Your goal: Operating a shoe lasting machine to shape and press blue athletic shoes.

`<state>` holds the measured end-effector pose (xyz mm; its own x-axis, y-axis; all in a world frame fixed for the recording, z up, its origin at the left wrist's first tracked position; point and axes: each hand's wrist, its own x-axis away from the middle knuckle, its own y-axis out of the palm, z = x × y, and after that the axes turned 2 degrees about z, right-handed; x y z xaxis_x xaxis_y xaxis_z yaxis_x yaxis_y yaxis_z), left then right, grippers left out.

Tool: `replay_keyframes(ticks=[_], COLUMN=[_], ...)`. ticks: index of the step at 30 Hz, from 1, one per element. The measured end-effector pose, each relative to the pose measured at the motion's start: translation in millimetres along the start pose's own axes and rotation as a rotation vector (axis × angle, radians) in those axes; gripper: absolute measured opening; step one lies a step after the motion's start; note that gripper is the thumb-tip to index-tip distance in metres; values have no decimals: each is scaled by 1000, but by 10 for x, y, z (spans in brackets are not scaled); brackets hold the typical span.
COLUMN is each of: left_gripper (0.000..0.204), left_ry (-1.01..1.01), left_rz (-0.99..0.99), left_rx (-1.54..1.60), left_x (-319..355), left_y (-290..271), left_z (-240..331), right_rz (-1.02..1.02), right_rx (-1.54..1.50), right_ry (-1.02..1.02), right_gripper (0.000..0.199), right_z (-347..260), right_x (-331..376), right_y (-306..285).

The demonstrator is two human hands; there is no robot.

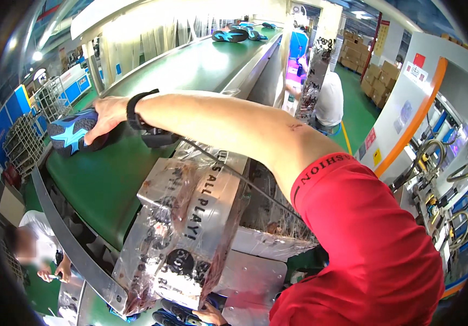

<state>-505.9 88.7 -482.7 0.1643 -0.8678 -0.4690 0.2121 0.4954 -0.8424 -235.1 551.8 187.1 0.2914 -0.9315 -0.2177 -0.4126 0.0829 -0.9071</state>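
Observation:
My right hand [109, 116], with a black band on its wrist, reaches far left across the conveyor. It grips a black and blue sports shoe [73, 135] whose patterned sole faces me, over the near end of the green belt [90, 187]. The thumb lies on the sole, and the other fingers are mostly hidden. At the lower edge, my left hand [210, 315] shows in part below a film-wrapped box. Its fingers appear closed at a dark blue and black shoe [177, 314], among several shoes there; the box hides much of this.
The wrapped metal box [185, 217] stands beside the belt, under my right arm. More shoes [230, 36] lie at the belt's far end. A curved metal rail [65, 228] edges the near end. One co-worker [38, 239] sits lower left, another [329, 98] beyond the post.

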Motion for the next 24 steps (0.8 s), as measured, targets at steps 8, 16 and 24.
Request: replay_keyframes(ticks=[8,16,24], left_gripper=[76,74,47], left_ry=[-34,-195,-231], left_rz=[-53,-285,-373], left_rx=[-69,411,1118], left_x=[-63,-421,-613], left_y=[-223,-634,-1752], left_z=[41,253,2280], right_rz=[80,183,646], right_rx=[-19,8,492], right_ry=[-136,-83,-290], right_gripper=[85,92,70], right_z=[54,268,664], right_x=[-61,853,2922], right_y=[3,-574,-1375])
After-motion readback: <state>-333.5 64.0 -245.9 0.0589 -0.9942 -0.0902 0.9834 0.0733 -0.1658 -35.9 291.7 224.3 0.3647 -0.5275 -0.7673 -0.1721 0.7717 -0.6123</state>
